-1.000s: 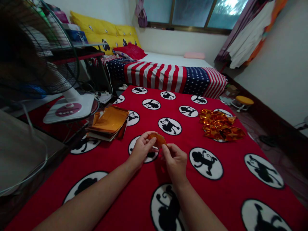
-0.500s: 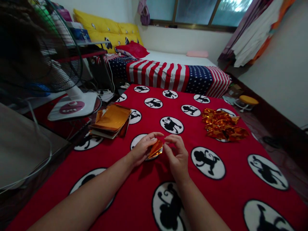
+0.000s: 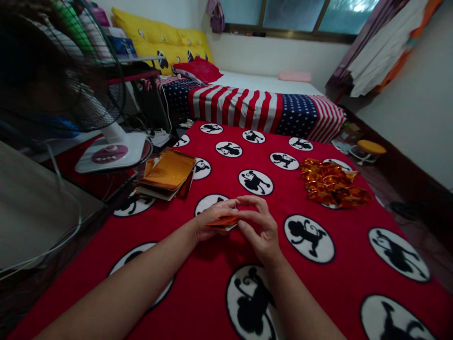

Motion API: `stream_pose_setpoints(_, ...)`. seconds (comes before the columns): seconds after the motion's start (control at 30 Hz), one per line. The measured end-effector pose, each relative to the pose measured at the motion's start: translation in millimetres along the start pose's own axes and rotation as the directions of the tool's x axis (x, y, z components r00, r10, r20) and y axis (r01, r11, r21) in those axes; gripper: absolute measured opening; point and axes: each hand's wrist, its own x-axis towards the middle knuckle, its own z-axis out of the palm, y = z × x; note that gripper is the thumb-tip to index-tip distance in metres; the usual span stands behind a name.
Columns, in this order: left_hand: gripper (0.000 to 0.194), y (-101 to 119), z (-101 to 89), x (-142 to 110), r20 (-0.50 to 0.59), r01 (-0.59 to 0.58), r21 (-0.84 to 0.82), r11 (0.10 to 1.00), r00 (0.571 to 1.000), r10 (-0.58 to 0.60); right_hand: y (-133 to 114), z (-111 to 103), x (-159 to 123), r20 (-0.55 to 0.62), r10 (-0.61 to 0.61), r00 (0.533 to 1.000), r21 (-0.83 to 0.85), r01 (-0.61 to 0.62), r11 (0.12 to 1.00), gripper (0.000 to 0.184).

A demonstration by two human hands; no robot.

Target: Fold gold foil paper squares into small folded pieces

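A small folded piece of gold paper (image 3: 224, 221) lies flat between my two hands, low over the red blanket (image 3: 198, 278) with black monkey prints. My left hand (image 3: 211, 220) pinches it from the left, thumb on top. My right hand (image 3: 259, 230) presses its fingertips onto the paper's right edge. A stack of flat gold sheets (image 3: 168, 173) rests to the left near the blanket's edge. A heap of folded gold pieces (image 3: 332, 183) sits to the right.
A standing fan (image 3: 63, 75) with a white base (image 3: 111, 153) fills the left side. Beyond the blanket lies a bed with a stars-and-stripes cover (image 3: 262, 106) and yellow pillows (image 3: 159, 40). A small yellow stool (image 3: 368, 150) stands on the floor at right.
The gold paper has gone from held up and open between my hands to pressed flat and lower. Both hands have closed in together over it.
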Motion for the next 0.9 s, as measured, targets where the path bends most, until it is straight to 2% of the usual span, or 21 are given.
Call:
stream_pose_setpoints(0.17, 0.036, -2.2, 0.2, 1.3, -0.059, -0.006, 0.015, 1.0, 0.998, 0.007, -3.3, 2.3, 0.5, 0.059, -0.01, 0.998, -0.027, 0.012, 1.0, 0.031)
stream_pose_setpoints(0.27, 0.035, -7.8, -2.9, 3.6, -0.052, 0.005, 0.034, 0.999, 0.999, -0.003, -4.8, 5.8, 0.1, 0.085, -0.013, 0.996, -0.043, 0.017, 0.999, 0.032)
stream_pose_setpoints(0.37, 0.034, -10.7, -4.5, 4.6, -0.072, -0.01, 0.022, 1.0, 0.997, 0.012, -4.5, 8.0, -0.5, 0.042, 0.016, 0.999, -0.071, -0.013, 0.997, 0.026)
stream_pose_setpoints(0.47, 0.047, -7.2, -5.3, 2.3, -0.063, 0.006, -0.002, 1.0, 0.998, -0.006, -1.9, 5.1, 0.0, -0.061, 0.039, 0.997, -0.142, -0.047, 0.989, 0.017)
stream_pose_setpoints(0.57, 0.06, -0.9, -7.4, -1.7, -0.04, -0.023, 0.061, 0.998, 0.999, 0.025, 1.9, -2.3, 0.9, -0.127, 0.019, 0.992, -0.259, -0.051, 0.965, 0.012)
stream_pose_setpoints(0.7, 0.051, 0.4, -11.1, -3.2, -0.171, -0.095, 0.312, 0.945, 0.973, 0.155, 5.9, -9.1, -0.3, -0.124, 0.076, 0.989, -0.394, -0.119, 0.911, 0.008)
stream_pose_setpoints(0.8, 0.043, -2.6, -12.0, -1.8, -0.21, -0.084, 0.384, 0.919, 0.962, 0.176, 8.3, -8.3, -2.2, -0.139, 0.205, 0.969, -0.33, -0.241, 0.913, 0.006)
stream_pose_setpoints(0.9, 0.04, -4.3, -11.6, -1.4, -0.22, -0.073, 0.359, 0.931, 0.962, 0.16, 11.1, -6.2, -1.7, -0.178, 0.369, 0.912, -0.083, -0.388, 0.918, 0.012)
